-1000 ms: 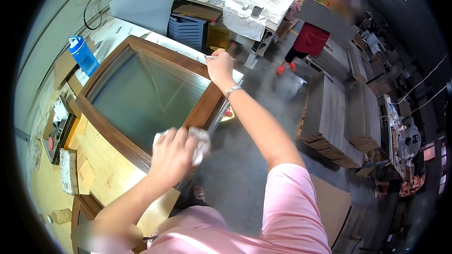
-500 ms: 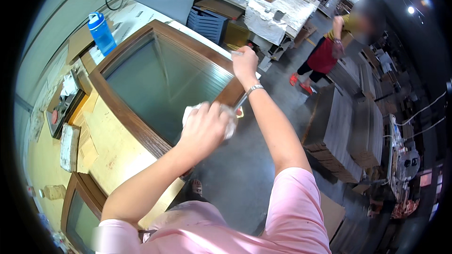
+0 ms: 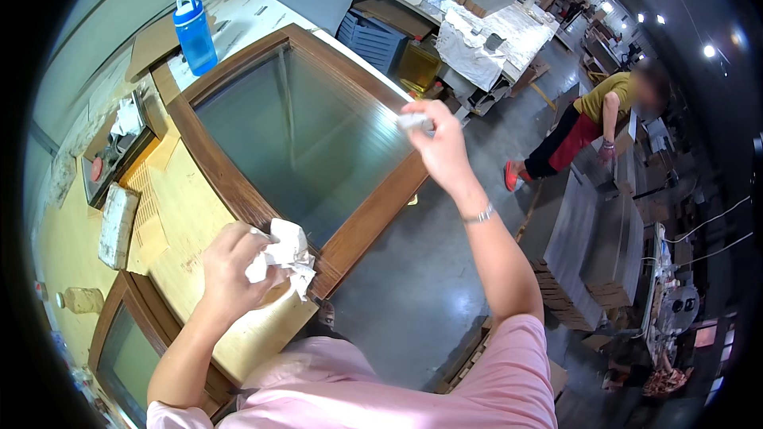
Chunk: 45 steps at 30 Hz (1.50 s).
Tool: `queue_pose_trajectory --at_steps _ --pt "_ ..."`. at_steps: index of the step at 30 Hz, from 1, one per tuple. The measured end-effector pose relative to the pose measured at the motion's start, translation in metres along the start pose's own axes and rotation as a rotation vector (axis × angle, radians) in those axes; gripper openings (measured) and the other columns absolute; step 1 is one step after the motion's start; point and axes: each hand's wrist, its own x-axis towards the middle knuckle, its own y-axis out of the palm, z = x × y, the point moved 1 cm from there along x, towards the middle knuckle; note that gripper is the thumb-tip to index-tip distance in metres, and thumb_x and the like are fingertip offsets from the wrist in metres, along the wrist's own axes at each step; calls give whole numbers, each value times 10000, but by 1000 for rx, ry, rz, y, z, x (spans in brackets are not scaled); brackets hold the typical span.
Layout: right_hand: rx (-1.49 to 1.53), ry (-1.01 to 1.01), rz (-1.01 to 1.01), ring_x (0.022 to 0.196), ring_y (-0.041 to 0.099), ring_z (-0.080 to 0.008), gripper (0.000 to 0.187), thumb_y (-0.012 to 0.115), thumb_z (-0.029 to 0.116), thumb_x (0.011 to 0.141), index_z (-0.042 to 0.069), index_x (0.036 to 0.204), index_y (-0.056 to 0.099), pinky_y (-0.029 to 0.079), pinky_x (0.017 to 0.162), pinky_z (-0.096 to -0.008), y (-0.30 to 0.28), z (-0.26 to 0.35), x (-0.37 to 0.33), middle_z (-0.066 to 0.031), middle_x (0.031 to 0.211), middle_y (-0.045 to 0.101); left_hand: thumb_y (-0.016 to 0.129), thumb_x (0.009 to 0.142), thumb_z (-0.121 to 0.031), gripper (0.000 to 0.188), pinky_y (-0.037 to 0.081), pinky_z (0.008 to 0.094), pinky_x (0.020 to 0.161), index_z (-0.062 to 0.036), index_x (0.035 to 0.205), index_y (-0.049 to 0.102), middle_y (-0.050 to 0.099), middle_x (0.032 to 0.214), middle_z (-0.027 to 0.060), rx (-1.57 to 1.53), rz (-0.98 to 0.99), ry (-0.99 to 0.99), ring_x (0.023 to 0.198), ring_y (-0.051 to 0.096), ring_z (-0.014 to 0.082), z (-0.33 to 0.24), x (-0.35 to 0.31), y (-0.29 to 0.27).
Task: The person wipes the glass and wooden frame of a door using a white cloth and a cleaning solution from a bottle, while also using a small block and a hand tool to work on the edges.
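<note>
Blue bottle upper left, grey crate and cluttered bench top centre, another person at right, well apart. Wood-framed glass panel fills centre-left, dark-brown frame, greenish pane; left hand closed on crumpled white rag at frame's lower corner, right hand pinches small white piece at far-right corner. Vs 0.5 s ago: left hand w/ rag now lower down the frame edge.

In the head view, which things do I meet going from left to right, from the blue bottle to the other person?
Blue bottle → left hand with white cloth → glass panel in wooden frame → right hand → person in yellow shirt.
</note>
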Motion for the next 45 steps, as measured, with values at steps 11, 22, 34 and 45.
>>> queue_pose_trajectory --at_steps 11,22,34,45 --pt "-14 -198 619 1051 559 -330 320 662 -24 790 10 1105 614 463 931 -396 40 76 -62 -137 1036 615 832 525 -32 425 491 404 616 -95 879 605 563 863 99 -86 -56 27 768 597 300 12 -5 18" --pt "-73 -155 604 983 555 -328 321 630 -31 790 2 1109 643 470 890 -405 44 71 -50 -137 984 621 851 515 -87 424 489 399 604 -110 870 621 547 857 80 -101 -75 -4 767 591 286 16 -9 20" --pt "-216 -81 462 1007 575 -344 362 626 -58 777 -11 1135 657 474 920 -391 16 46 -42 -156 1059 657 840 529 -75 410 500 393 625 -105 871 616 564 879 85 -121 -82 -16 781 601 285 16 -9 19" --pt "-296 -108 319 989 586 -343 323 646 -57 769 -6 1088 658 478 886 -405 7 31 -39 -164 989 643 827 534 -56 403 497 389 620 -102 866 604 574 876 89 -133 -94 -24 778 603 288 16 -10 22"
